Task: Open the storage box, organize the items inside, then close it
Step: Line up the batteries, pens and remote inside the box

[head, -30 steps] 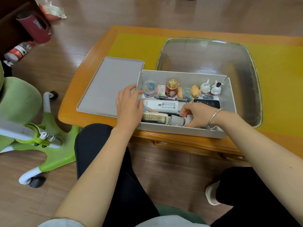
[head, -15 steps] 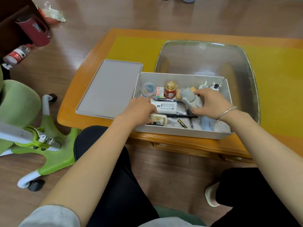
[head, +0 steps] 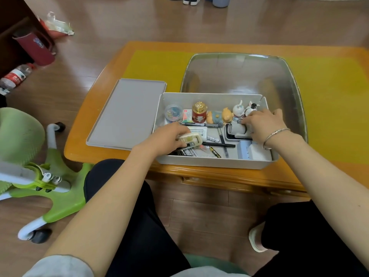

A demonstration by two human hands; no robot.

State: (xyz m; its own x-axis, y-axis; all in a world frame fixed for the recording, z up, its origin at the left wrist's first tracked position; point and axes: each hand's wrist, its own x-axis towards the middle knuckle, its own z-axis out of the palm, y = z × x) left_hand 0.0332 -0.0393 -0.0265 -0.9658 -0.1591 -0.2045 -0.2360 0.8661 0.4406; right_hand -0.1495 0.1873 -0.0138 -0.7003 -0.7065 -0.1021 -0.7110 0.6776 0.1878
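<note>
Storage box (head: 209, 162): grey, rectangular, open, standing at the near edge of a wooden table (head: 111, 62) with a yellow centre panel. Its lid (head: 127, 112) lies flat on the table, touching the box's left side.

Contents, back row from left: round clear tub of coloured clips (head: 173, 115); small red-and-white packet (head: 187, 114); red jar with gold cap (head: 199, 115); 2 small orange-headed figurines (head: 219, 116); 2 white animal figurines (head: 245, 109).

Contents, middle and front: black pen (head: 196, 124) lying crosswise; second black pen (head: 218, 145) nearer the front; small battery (head: 213, 139); pale blue box (head: 249, 151) at the front right corner.

Left hand (head: 166, 139): inside the box at the front left, fingers curled round a cream-coloured dispenser (head: 190, 141), lifted slightly above the papers below it.

Right hand (head: 263, 126): at the right side of the box, wearing a silver bangle (head: 274, 135), fingers gripping a grey mug-shaped object (head: 236, 129) that lies on its side on a dark tray-like item; which item that is cannot be told.

Surroundings: large clear plastic bin (head: 289, 76) behind the box, touching its back wall; green and white chair base (head: 50, 188) on the floor at left; red cup (head: 35, 48) and plastic bottle (head: 16, 74) at far left.
</note>
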